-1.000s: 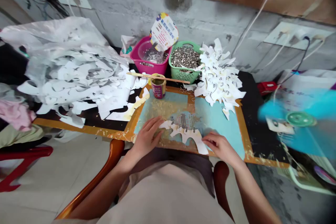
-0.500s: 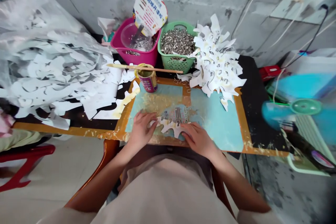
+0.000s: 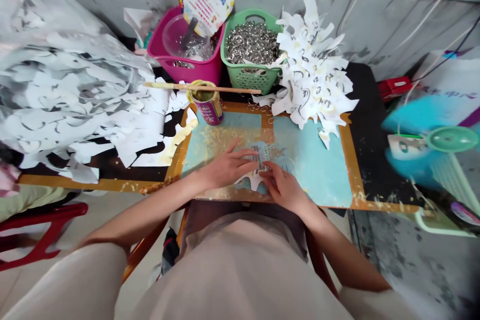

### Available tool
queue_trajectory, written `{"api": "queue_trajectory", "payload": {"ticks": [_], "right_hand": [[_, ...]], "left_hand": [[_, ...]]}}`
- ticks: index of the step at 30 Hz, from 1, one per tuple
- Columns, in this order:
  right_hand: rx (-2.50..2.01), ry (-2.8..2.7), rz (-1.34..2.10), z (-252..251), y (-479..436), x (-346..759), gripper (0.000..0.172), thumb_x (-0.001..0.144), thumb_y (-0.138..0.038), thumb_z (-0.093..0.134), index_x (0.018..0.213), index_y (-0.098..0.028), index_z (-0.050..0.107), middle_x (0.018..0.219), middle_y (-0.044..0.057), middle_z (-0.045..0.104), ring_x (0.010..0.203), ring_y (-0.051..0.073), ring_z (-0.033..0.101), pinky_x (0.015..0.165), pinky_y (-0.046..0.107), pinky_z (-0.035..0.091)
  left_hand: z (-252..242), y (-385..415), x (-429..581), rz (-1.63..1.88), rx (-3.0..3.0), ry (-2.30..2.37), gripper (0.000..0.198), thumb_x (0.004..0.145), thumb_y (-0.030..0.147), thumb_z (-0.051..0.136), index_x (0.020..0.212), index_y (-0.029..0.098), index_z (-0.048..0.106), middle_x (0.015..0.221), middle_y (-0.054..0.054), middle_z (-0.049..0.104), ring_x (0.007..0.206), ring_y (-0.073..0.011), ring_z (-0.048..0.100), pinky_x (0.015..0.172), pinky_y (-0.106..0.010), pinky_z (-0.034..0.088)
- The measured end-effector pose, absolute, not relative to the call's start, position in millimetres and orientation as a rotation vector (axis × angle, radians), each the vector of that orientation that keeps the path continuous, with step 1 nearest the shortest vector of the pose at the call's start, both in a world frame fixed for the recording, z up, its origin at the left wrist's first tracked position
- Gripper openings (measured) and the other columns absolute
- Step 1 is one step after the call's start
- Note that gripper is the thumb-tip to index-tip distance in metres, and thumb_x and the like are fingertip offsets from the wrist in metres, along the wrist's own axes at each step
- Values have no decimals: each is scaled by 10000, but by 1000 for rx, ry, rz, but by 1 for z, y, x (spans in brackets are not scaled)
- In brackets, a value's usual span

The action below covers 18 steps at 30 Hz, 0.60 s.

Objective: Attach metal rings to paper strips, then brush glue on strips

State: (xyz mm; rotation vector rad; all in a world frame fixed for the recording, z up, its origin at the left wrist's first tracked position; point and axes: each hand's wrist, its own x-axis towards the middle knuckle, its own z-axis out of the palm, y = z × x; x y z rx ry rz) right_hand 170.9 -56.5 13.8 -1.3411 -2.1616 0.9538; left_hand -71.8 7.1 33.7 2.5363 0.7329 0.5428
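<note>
A small white scalloped cut-out (image 3: 255, 181), flat like paper or fabric, lies on the stained light-blue work mat (image 3: 318, 170) at the table's front. My left hand (image 3: 227, 167) rests across its upper left part with fingers stretched out and spread, hiding much of it. At the piece's right end, my right hand (image 3: 282, 186) has thumb and fingers pinched on the edge. Metal rings along its upper edge are mostly covered by my fingers. Behind the mat stands a purple can (image 3: 210, 110) with a yellow-crusted rim, and a long brush (image 3: 202, 88) lies across its top.
White cut-outs (image 3: 93, 85) spill from a plastic bag at left. A pink basket (image 3: 183, 67) and a green basket (image 3: 252, 72) of metal rings stand at the back. More cut-outs with rings (image 3: 313, 75) are heaped at right, near a spinning blue fan (image 3: 442, 140).
My left hand has slid right and over the cut-out, its fingers now spread on top. My right hand stays at the right end. The camera view has shifted slightly.
</note>
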Motion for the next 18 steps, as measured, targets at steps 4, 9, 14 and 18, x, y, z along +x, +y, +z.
{"api": "queue_trajectory", "payload": {"ticks": [4, 9, 14, 18], "right_hand": [[-1336, -2152, 947, 13, -57, 171, 424, 988, -226, 459, 1403, -176, 385, 1167, 138, 716, 1105, 257, 674, 944, 434, 530], [-1373, -2161, 921, 12, -58, 169, 388, 978, -206, 457, 1364, -177, 422, 1139, 125, 730, 1090, 265, 677, 933, 435, 529], [-1398, -2233, 807, 16, -59, 165, 363, 986, -215, 432, 1340, -139, 463, 1121, 153, 728, 1063, 287, 669, 894, 429, 525], [-1419, -2331, 732, 19, -55, 163, 310, 997, -222, 441, 1288, -151, 521, 1025, 122, 738, 1016, 272, 649, 819, 374, 508]], "left_hand": [[31, 27, -57, 504, 2398, 491, 260, 976, 195, 445, 1019, 276, 688, 1125, -15, 747, 1243, -162, 608, 1239, -468, 216], [30, 24, -62, 453, 2290, 520, 278, 1000, 225, 382, 944, 257, 652, 991, 30, 741, 1045, -122, 676, 1252, -451, 209], [18, 9, -70, 458, 2436, 670, 210, 991, 183, 388, 882, 193, 567, 913, -21, 706, 901, -126, 668, 1237, -521, 221], [13, 3, -71, 481, 2681, 599, 180, 962, 98, 387, 993, 171, 549, 1008, -69, 716, 1034, -167, 676, 1233, -576, 202]]}}
